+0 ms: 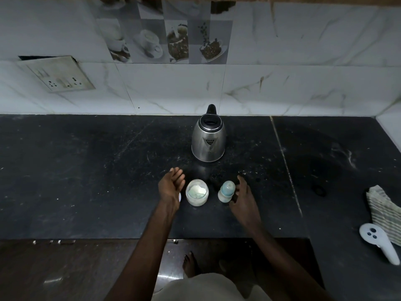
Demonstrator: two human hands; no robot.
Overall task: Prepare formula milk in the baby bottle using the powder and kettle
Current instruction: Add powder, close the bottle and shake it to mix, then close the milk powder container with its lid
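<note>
Stage: early, nothing judged mixed yet.
- Powder jar (pixel 197 192): just right of left hand (pixel 171 185), whose fingers are loose and hold nothing.
- Baby bottle (pixel 226 191): teat on, just left of right hand (pixel 244 197), whose fingers are spread without a grip.
- Kettle (pixel 208 141): beyond both hands, on the tabletop (pixel 86 170).

Black stone table (pixel 86 181), speckled, pale seam (pixel 284 161) running front to back right of centre. Far right: folded striped cloth (pixel 384 211), white handheld controller (pixel 377 241) just beside its near edge. Small dark ring (pixel 318 190) left of the cloth. Marble-look wall tiles (pixel 303 61), coffee-picture tiles (pixel 173 40) up top, grimy socket plate (pixel 61 73) on the left
</note>
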